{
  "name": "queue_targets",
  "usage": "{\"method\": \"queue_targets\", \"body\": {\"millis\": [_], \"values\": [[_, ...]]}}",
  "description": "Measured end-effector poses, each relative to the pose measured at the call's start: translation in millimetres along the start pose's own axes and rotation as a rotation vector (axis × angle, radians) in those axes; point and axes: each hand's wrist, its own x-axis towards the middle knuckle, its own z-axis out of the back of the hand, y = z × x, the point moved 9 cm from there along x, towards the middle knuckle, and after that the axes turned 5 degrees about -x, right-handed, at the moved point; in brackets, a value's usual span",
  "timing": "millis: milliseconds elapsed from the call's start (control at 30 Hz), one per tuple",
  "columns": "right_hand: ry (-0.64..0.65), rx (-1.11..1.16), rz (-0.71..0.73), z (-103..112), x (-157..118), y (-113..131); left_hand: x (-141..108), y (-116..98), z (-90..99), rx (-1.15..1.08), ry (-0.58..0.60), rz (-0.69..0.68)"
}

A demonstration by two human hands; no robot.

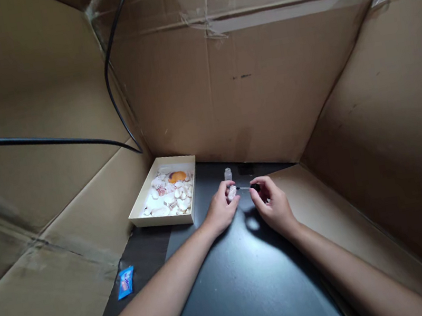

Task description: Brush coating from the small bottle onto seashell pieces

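Note:
My left hand [223, 202] is closed on a small whitish-pink shell [232, 192], gripped between thumb and fingers. In my right hand [269, 199] is a black-capped brush applicator [243, 188], held by its cap. Its thin stem points left, and the dark tip is at or very near the shell; I cannot tell whether they touch. Just beyond my left fingers stands a small clear bottle [228, 174], upright, its lower part partly hidden by the hand.
A shallow cream box [165, 220] with many pale shells and one orange shell [177, 176] sits left on the dark table [231, 288]. A blue packet [125, 282] lies at the near left. Cardboard walls [256, 92] surround the table, and a black cable [72, 141] hangs at upper left.

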Motion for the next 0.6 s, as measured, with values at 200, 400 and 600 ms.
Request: {"method": "queue_targets", "body": {"millis": [200,400,600], "values": [[0.046,-0.021,0.035,-2.7,-1.2,1.6,0.3,-3.9,0.9,0.035,-0.012,-0.049],[0.093,-0.041,0.038,-6.9,-2.4,2.7,-0.1,-3.1,1.6,0.013,-0.017,-0.049],[0.099,-0.030,0.026,-8.1,-2.5,-0.3,0.6,2.8,-3.3,-0.099,0.015,-0.005]]}}
